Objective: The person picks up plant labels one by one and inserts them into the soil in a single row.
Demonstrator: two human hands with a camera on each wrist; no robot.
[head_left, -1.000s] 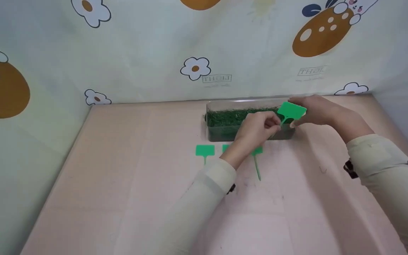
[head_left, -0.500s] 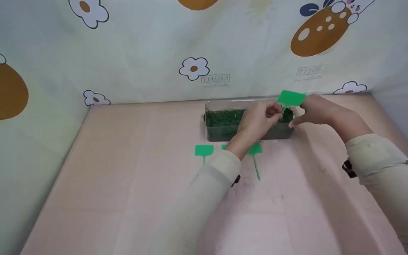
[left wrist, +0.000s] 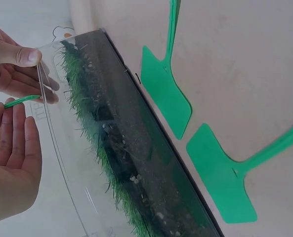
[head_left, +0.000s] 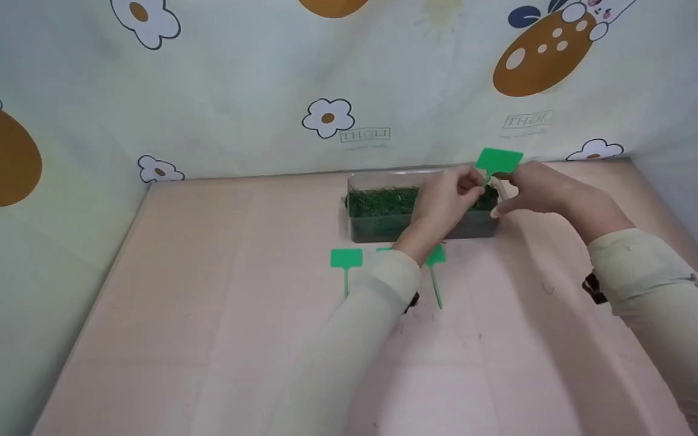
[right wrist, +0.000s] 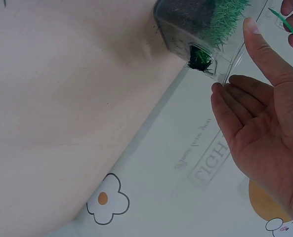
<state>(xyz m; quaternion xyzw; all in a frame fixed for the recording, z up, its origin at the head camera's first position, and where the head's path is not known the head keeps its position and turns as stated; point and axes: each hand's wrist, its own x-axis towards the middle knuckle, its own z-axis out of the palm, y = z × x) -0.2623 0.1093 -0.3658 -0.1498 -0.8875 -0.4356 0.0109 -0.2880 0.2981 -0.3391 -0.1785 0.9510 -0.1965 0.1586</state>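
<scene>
My left hand (head_left: pixel 445 203) pinches the thin stem of a green plant label (head_left: pixel 499 160), its flat head tilted up over the right end of a clear plastic planter box (head_left: pixel 379 231). Grass (head_left: pixel 382 201) grows on dark soil inside the box. In the left wrist view, the pointed stem (left wrist: pixel 22 101) sticks out from between thumb and fingers, above the rim. My right hand (head_left: pixel 546 189) grips the box's right end, thumb at the near corner and fingers at the far side, as the right wrist view shows.
On the pink tabletop (head_left: pixel 203 303), more green labels lie in front of the box: a left one (head_left: pixel 346 258), a right one (head_left: pixel 437 254), and one between them mostly hidden by my left sleeve (head_left: pixel 349 339). A patterned cloth wall (head_left: pixel 234 91) rises close behind the box.
My left hand has moved up and slightly forward, raising the label above the box's right end and turning it more upright. The right hand has stayed at the box's end.
</scene>
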